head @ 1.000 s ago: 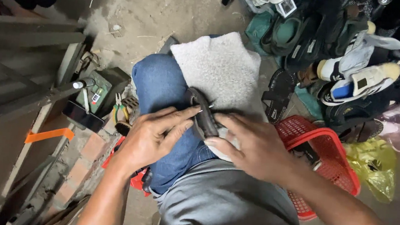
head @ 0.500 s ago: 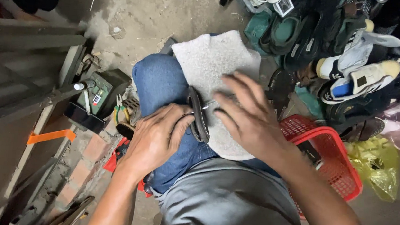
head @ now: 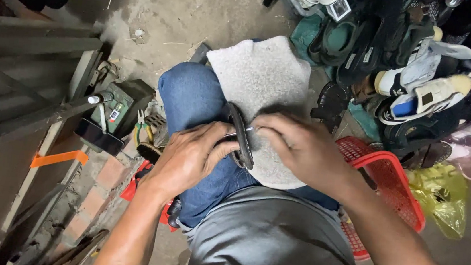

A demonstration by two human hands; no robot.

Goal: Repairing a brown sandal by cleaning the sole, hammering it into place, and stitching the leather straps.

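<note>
L hand grips a dark shoe sole held on edge over the lap, fingers curled round it; R hand pinches a thin metal tool against the sole's upper side. Sole sits on a grey cloth spread over the jeans-clad knee. Red basket just beside R forearm, pile of shoes beyond.

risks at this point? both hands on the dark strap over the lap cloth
1. The thin metal tool points across the dark strap toward the left hand; a slip could jab the fingers.
2. The work rests on a grey cloth over the knee, so a push-through could reach the leg.
3. The right hand hides the tool's grip; how firmly it is held cannot be judged.
</note>
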